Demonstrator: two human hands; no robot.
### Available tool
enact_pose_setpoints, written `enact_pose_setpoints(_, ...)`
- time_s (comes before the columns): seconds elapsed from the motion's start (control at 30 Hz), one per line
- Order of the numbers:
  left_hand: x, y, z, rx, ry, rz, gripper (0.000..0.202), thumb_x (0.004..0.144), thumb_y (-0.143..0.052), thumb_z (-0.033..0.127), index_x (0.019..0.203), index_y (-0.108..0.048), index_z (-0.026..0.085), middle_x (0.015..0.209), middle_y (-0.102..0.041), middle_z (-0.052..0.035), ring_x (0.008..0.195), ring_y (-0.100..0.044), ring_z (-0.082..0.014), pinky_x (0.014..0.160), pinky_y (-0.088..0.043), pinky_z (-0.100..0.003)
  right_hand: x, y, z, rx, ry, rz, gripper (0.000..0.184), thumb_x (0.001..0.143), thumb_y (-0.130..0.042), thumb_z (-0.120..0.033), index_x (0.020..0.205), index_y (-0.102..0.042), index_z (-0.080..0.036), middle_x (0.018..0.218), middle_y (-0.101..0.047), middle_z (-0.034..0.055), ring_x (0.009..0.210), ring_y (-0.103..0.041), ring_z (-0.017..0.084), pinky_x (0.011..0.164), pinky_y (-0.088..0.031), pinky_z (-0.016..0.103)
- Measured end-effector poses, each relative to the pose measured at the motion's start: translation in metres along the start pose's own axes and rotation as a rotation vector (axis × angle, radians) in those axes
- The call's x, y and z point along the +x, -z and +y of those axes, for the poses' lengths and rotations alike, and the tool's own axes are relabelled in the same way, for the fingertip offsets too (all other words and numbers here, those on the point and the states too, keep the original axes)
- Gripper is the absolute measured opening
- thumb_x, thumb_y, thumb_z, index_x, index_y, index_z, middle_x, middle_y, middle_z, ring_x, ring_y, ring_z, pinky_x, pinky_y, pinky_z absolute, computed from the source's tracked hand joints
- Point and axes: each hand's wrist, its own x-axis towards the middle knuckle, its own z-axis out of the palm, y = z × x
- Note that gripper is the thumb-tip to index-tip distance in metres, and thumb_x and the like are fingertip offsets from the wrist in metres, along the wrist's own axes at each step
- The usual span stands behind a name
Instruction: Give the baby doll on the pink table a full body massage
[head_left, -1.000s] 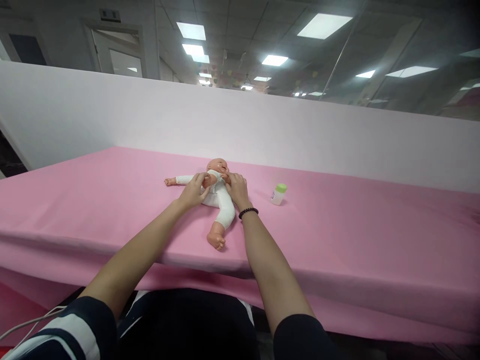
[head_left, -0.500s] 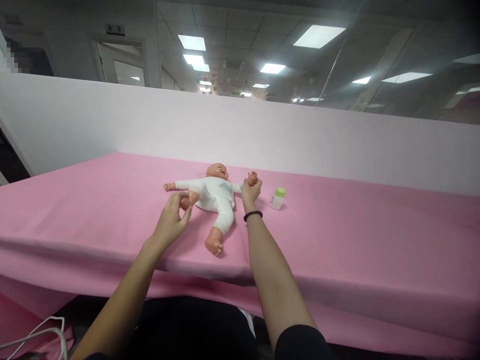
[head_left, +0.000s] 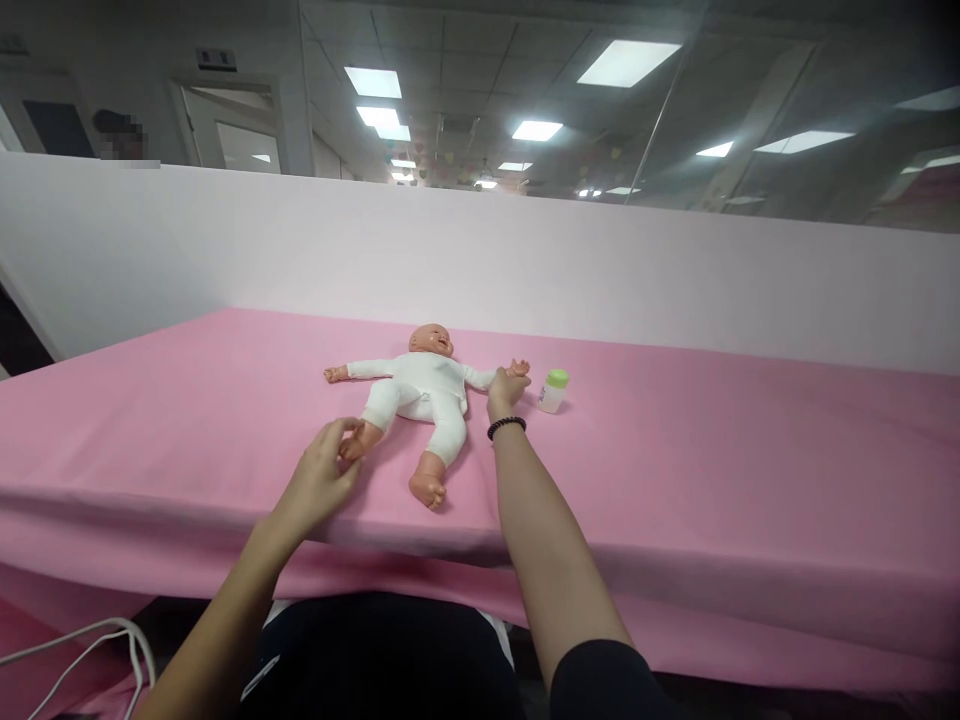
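Observation:
A baby doll in a white cloth suit lies on its back on the pink-covered table, head away from me. My left hand is closed around the doll's foot on the left side, thumb beneath and fingers above. My right hand grips the doll's arm on the right near its wrist, and the small plastic hand shows past my fingers. The doll's other arm stretches out to the left and its other foot rests toward the table's front edge. Just right of my right hand stands a small bottle with a green cap.
A low white partition runs along the table's far side, with a glass pane above it. Behind it at the far left, part of a person's head shows. White cables hang at the lower left.
My left hand has drawn the doll's foot down and to the left, so that leg is straighter. My right hand and the doll's arm have come down slightly.

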Motion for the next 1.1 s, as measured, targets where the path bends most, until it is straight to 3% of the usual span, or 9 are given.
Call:
enact_pose_setpoints(0.17, 0.078, -0.003, 0.024, -0.012, -0.113, 0.079, 0.020, 0.090, -0.059, 0.029, 0.108, -0.058, 0.022, 0.108, -0.069, -0.0071, 0.095, -0.065, -0.0235, 0.085, -0.053, -0.039, -0.010, -0.007, -0.025, -0.043, 0.091, -0.097, 0.031, 0.097, -0.049, -0.015, 0.128, -0.056, -0.016, 0.134, -0.062, 0.0129, 0.119, -0.061, 0.022, 0.102, -0.051, 0.040)
enact_pose_setpoints(0.27, 0.123, -0.020, 0.026, 0.015, -0.123, 0.012, 0.025, 0.087, -0.061, 0.024, 0.111, -0.057, 0.021, 0.099, -0.068, -0.0064, 0.083, -0.064, -0.0223, 0.075, -0.052, -0.037, -0.021, -0.009, -0.036, -0.092, 0.221, -0.270, 0.034, 0.091, -0.051, -0.014, 0.123, -0.061, -0.018, 0.124, -0.066, 0.0116, 0.113, -0.061, 0.024, 0.100, -0.050, 0.039)
enact_pose_setpoints(0.37, 0.143, -0.044, 0.019, 0.018, -0.175, -0.056, 0.026, 0.086, -0.060, 0.022, 0.111, -0.056, 0.019, 0.096, -0.066, -0.0073, 0.083, -0.062, -0.0230, 0.076, -0.051, -0.038, -0.027, -0.009, -0.038, -0.147, 0.329, -0.455, 0.039, 0.083, -0.057, -0.011, 0.120, -0.066, -0.018, 0.111, -0.069, 0.0114, 0.105, -0.061, 0.027, 0.098, -0.049, 0.041)
enact_pose_setpoints(0.47, 0.137, -0.059, 0.010, 0.000, -0.216, -0.070, 0.024, 0.087, -0.057, 0.021, 0.111, -0.054, 0.018, 0.102, -0.062, -0.0094, 0.088, -0.061, -0.0231, 0.080, -0.052, -0.038, -0.028, -0.009, -0.035, -0.167, 0.378, -0.558, 0.047, 0.079, -0.058, -0.009, 0.124, -0.067, -0.018, 0.109, -0.070, 0.0109, 0.105, -0.060, 0.028, 0.099, -0.048, 0.042)
enact_pose_setpoints(0.6, 0.124, -0.057, 0.007, -0.015, -0.230, -0.058, 0.022, 0.089, -0.054, 0.021, 0.111, -0.053, 0.019, 0.108, -0.060, -0.0096, 0.091, -0.059, -0.0227, 0.083, -0.051, -0.038, -0.028, -0.009, -0.033, -0.126, 0.345, -0.540, 0.038, 0.083, -0.059, -0.014, 0.120, -0.066, -0.019, 0.113, -0.069, 0.0096, 0.107, -0.060, 0.025, 0.101, -0.048, 0.040)
enact_pose_setpoints(0.73, 0.113, -0.036, 0.018, -0.057, -0.169, -0.004, 0.019, 0.092, -0.053, 0.028, 0.110, -0.051, 0.020, 0.107, -0.062, -0.0083, 0.094, -0.060, -0.0225, 0.084, -0.052, -0.038, -0.023, -0.009, -0.034, -0.033, 0.213, -0.365, 0.030, 0.088, -0.056, -0.018, 0.118, -0.062, -0.018, 0.120, -0.068, 0.0093, 0.111, -0.060, 0.021, 0.101, -0.048, 0.034)
enact_pose_setpoints(0.83, 0.091, -0.014, 0.030, -0.118, -0.097, 0.036, 0.022, 0.093, -0.055, 0.032, 0.112, -0.051, 0.021, 0.110, -0.064, -0.0073, 0.100, -0.062, -0.0226, 0.089, -0.052, -0.039, -0.013, -0.010, -0.028, 0.032, 0.076, -0.199, 0.033, 0.092, -0.049, -0.016, 0.124, -0.055, -0.017, 0.130, -0.065, 0.0112, 0.115, -0.062, 0.017, 0.100, -0.049, 0.031)
enact_pose_setpoints(0.97, 0.048, 0.014, 0.040, -0.090, -0.017, 0.006, 0.021, 0.093, -0.056, 0.035, 0.109, -0.054, 0.022, 0.107, -0.065, -0.0068, 0.097, -0.063, -0.0226, 0.087, -0.053, -0.039, -0.001, -0.008, -0.009, 0.054, -0.114, -0.020, 0.036, 0.097, -0.048, -0.016, 0.132, -0.050, -0.013, 0.133, -0.063, 0.0156, 0.113, -0.064, 0.019, 0.098, -0.052, 0.035)
enact_pose_setpoints(1.1, 0.010, 0.026, 0.031, -0.041, 0.073, -0.125, 0.015, 0.092, -0.055, 0.033, 0.103, -0.051, 0.023, 0.098, -0.065, -0.0046, 0.089, -0.064, -0.0225, 0.081, -0.053, -0.039, 0.005, -0.001, 0.011, 0.028, -0.180, 0.064, 0.036, 0.101, -0.061, -0.032, 0.133, -0.057, -0.014, 0.132, -0.061, 0.0126, 0.113, -0.064, 0.024, 0.096, -0.056, 0.044)
